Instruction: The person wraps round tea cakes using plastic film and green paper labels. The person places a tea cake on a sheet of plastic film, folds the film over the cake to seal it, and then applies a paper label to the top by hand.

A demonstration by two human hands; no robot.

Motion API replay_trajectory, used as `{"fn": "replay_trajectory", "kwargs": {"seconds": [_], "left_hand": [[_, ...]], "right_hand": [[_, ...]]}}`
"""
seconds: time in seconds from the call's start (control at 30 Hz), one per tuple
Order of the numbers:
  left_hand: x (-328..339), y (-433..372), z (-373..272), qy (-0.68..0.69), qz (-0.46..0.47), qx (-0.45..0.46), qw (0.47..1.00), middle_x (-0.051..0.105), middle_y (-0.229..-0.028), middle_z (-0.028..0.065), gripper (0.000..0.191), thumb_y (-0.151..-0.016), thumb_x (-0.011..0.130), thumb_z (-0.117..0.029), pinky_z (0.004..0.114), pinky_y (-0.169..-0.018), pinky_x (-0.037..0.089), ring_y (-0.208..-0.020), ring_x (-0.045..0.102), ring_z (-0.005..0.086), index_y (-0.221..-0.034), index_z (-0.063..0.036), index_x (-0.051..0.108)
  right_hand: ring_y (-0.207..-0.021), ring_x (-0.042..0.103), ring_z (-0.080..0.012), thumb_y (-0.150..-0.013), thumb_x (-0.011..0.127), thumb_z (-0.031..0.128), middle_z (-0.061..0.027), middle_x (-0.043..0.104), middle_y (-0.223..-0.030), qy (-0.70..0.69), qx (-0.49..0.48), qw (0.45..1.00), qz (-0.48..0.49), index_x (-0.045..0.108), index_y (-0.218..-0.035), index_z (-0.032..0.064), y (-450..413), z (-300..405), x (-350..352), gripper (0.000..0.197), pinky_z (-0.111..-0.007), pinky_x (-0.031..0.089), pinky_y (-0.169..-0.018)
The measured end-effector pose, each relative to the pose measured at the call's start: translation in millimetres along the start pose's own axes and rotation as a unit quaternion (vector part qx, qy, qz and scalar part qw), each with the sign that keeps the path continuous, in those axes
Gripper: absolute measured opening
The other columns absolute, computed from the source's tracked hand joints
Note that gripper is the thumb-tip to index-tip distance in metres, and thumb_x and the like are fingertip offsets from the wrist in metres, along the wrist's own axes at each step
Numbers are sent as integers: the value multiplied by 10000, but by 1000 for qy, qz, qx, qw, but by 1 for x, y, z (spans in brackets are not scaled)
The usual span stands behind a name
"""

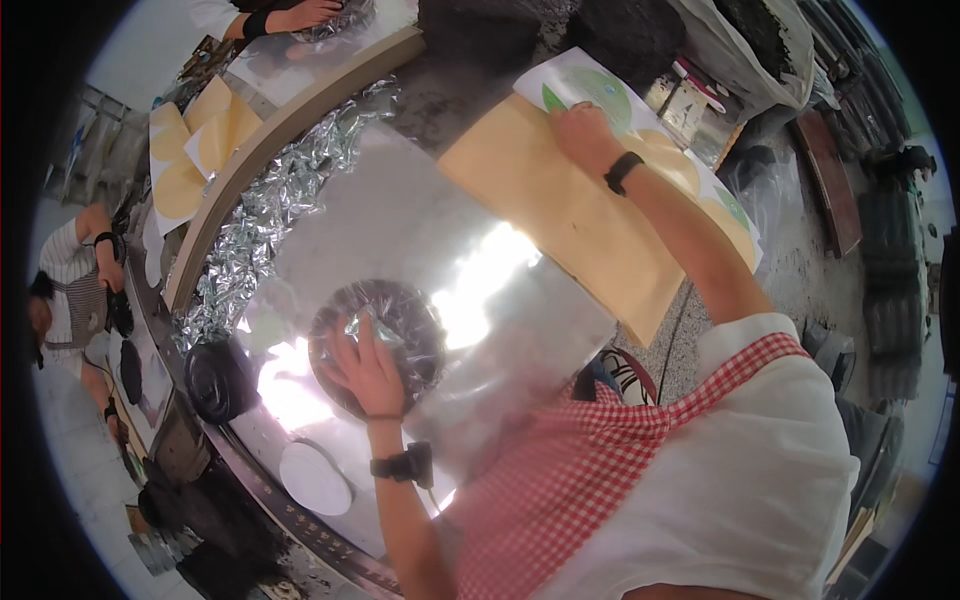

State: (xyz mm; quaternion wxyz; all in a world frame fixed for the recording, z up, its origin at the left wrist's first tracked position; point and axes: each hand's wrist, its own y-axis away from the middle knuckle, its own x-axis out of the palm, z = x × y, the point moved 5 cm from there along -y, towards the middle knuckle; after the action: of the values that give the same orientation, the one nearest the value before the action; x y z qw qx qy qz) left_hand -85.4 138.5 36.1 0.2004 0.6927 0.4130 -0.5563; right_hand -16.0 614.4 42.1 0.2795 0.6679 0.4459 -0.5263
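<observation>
My left hand (365,367) lies with spread fingers on a round, dark disc wrapped in clear film (421,337), which rests on a shiny metal sheet (375,217). Crumpled silvery foil shows under its fingertips. At the upper right, my right hand (585,135) has its fingers curled on the edge of a sheet of round green-and-white stickers (611,94). That sheet lies on a stack of yellowish backing paper (555,195). Whether the right fingers pinch the sheet is not clear. A white round disc (315,477) lies nearer my left forearm.
Crumpled silver foil (255,240) lines the table's raised wooden edge (217,176). A black round roll (217,382) sits at the left. Co-workers work at the far left and top left; one co-worker's hand (311,15) touches a wrapped disc. More sticker sheets (176,169) lie beyond the edge.
</observation>
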Motion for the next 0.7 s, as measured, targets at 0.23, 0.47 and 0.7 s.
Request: {"fn": "replay_trajectory", "kwargs": {"seconds": [0.23, 0.47, 0.7], "left_hand": [[-5, 2, 6, -23, 10, -31, 999, 351, -1503, 91, 455, -936, 478, -244, 645, -1118, 48, -1438, 215, 341, -1387, -198, 510], [2, 2, 8, -29, 0, -25, 999, 356, -1501, 99, 473, -893, 514, -212, 647, -1109, 81, -1434, 236, 346, -1366, -193, 529], [-3, 7, 33, 0, -7, -35, 999, 357, -1507, 79, 536, -901, 541, -226, 615, -1127, 47, -1437, 242, 322, -1426, -170, 448]], "right_hand": [[-631, 639, -307, -874, 536, 151, -137, 623, -714, -68, -63, 996, -14, 621, -1059, 54, -19, -33, -4, 225, -434, 515, -538], [-784, 615, -370, -801, 656, 236, -156, 615, -805, -157, 28, 975, -156, 597, -1036, 67, -5, -44, -22, 295, -482, 497, -741], [-834, 666, -332, -1000, 507, 315, -133, 678, -995, -196, 123, 932, -280, 593, -1152, 85, 67, -22, -233, 289, -409, 517, -684]]}}
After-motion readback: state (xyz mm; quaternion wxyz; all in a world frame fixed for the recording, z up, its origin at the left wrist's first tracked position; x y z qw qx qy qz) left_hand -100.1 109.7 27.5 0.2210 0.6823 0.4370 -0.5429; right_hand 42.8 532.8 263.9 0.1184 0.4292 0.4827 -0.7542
